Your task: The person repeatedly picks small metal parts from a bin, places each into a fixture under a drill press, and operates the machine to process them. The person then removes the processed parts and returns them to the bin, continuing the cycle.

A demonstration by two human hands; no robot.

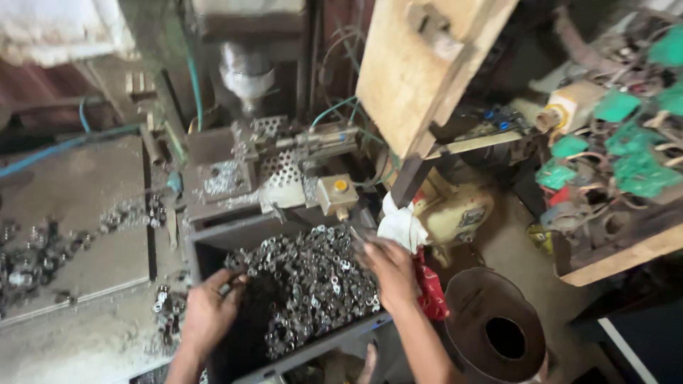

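Both hands are working in the grey bin [206,245], which is sitting below the small press [284,167] at the front of the bench. The bin is full of small metal rings [313,284], shiny and thin, lying in a loose heap that is filling the right and middle part of it; the near left corner is looking dark and almost bare.

The left hand [210,313] is resting at this near left corner, and the rings are lying to the right of its fingers and a little away from the person. Its fingers are curled narrow, pinching something small and metallic, probably a few rings, but I cannot tell exactly. The right hand [390,270] is lying flat on the right edge of the heap, fingers spread a little and pointing to the far left, touching the rings, not gripping anything visible. So the right hand is nearer to the thick part of the heap.

More rings are lying scattered on the dusty slab [71,213] at the left. A white rag [400,226] is hanging just beyond the right hand, and a rusty brown funnel [498,327] is standing on the floor to the right.
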